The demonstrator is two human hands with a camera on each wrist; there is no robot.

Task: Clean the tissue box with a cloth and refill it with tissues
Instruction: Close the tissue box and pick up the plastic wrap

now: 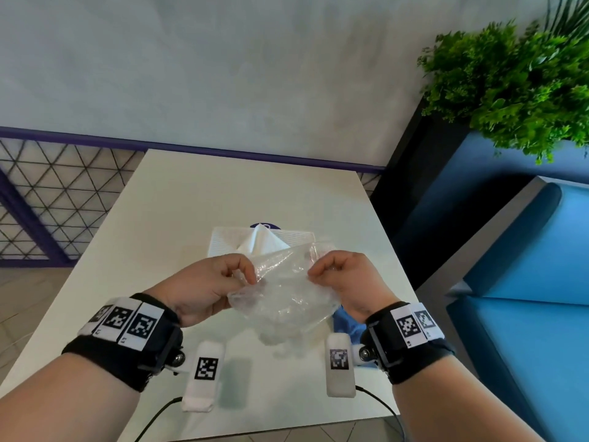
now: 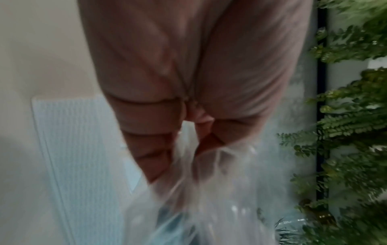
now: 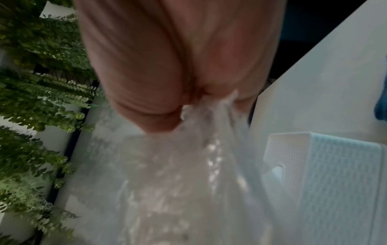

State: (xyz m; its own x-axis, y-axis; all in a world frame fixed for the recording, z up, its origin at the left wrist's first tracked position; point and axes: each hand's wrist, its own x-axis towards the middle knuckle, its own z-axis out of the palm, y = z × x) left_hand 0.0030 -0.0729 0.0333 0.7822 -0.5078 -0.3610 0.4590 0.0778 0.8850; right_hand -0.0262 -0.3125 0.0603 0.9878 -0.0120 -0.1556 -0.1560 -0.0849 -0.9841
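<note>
A white textured tissue box stands mid-table with a white tissue sticking up from its top. Just in front of it, above the table, both hands hold a crumpled clear plastic wrapper. My left hand pinches its left edge and my right hand pinches its right edge. The wrist views show the wrapper hanging from curled fingers, with the box beside it. A blue cloth lies under my right wrist, mostly hidden.
The white table stands against a grey wall. A blue bench seat runs along the right side, with a green plant above it. A dark mesh fence lies to the left.
</note>
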